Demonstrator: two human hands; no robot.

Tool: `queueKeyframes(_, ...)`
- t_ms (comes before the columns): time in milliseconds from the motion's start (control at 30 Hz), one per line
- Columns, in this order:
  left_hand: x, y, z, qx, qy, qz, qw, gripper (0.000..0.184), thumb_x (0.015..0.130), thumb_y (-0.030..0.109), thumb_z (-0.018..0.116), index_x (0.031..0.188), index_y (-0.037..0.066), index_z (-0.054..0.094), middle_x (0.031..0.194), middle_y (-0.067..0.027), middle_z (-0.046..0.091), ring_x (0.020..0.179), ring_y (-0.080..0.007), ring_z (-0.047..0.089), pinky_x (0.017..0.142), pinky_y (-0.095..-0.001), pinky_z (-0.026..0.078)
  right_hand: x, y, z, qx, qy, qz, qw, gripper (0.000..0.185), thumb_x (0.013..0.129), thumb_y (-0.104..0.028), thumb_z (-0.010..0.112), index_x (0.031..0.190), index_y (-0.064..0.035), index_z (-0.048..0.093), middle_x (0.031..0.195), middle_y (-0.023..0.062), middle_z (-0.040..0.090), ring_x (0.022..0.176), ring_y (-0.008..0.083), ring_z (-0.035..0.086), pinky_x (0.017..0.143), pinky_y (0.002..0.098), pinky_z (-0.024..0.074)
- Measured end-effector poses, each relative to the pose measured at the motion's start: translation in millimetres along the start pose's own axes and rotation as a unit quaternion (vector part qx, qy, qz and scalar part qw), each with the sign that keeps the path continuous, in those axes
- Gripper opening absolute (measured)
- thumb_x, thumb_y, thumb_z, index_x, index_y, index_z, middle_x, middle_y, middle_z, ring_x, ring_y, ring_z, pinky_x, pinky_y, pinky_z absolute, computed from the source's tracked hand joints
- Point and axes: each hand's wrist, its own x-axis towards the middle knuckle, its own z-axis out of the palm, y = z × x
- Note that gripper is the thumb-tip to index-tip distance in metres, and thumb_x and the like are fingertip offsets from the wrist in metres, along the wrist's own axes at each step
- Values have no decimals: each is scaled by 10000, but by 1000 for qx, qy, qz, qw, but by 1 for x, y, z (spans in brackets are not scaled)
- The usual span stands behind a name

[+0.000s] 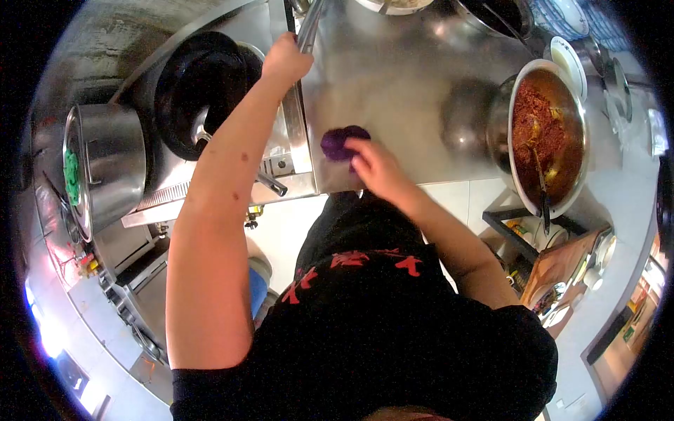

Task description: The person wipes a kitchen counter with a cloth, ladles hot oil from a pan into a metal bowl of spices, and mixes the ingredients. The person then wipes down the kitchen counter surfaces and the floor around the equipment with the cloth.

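Note:
My left hand (286, 62) reaches out to the far side of the counter and is closed around a shiny metal tube (309, 29), which looks like a faucet spout. Its fingertips are partly hidden. Close to my body, my right hand (379, 168) has its fingers on a bunched dark purple cloth (338, 142) lying on the stainless steel counter (393, 91). The thumb side faces the cloth, and some fingers are hard to make out.
On the left are a black wok (182, 91) with a ladle (202, 126) and a tall steel pot (116, 151). To the right stands a large steel bowl (521, 168) of reddish food with a spoon. Plates (569, 63) and a dark pan (495, 17) sit at the back right.

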Motion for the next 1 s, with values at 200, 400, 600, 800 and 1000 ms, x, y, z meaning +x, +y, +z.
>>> queueKeyframes(200, 7, -12, 6, 9, 7, 33, 999, 501, 665, 219, 571, 1106, -5, 491, 1017, -206, 586, 961, -340, 563, 832, -384, 445, 10, 20, -51, -266, 291, -59, 917, 428, 817, -203, 521, 1227, -97, 461, 1346, 188, 304, 1177, 444, 317, 978, 505, 265)
queueKeyframes(400, 6, -8, -4, -5, -16, 68, 998, 504, 656, 213, 597, 1080, -38, 489, 966, -255, 580, 923, -376, 562, 810, -408, 444, 76, 25, -14, -363, 131, -160, 909, 436, 801, -281, 568, 1218, -186, 483, 1351, 98, 326, 1221, 338, 313, 983, 502, 262)
queueKeyframes(600, 0, 1, -17, -32, -14, 51, 998, 467, 650, 189, 599, 1046, -43, 509, 907, -234, 601, 875, -362, 586, 770, -399, 458, 223, 29, -37, -391, 205, -170, 881, 422, 822, -283, 517, 1225, -169, 461, 1330, 78, 363, 1227, 277, 326, 998, 472, 257)
queueKeyframes(800, -3, 9, 0, -48, 6, 73, 996, 397, 644, 178, 615, 964, -46, 542, 834, -202, 612, 774, -322, 611, 697, -384, 465, 212, 3, 14, -358, 154, -142, 910, 333, 826, -205, 425, 1128, -107, 523, 1245, 155, 450, 1194, 282, 382, 1008, 460, 259)
queueKeyframes(1000, -4, 8, 31, -49, 16, 44, 998, 400, 665, 226, 615, 942, -53, 541, 862, -226, 601, 763, -336, 604, 683, -384, 474, 76, 19, -25, -323, 72, -148, 932, 275, 841, -184, 420, 1055, -98, 570, 1214, 136, 481, 1164, 292, 406, 975, 440, 314)
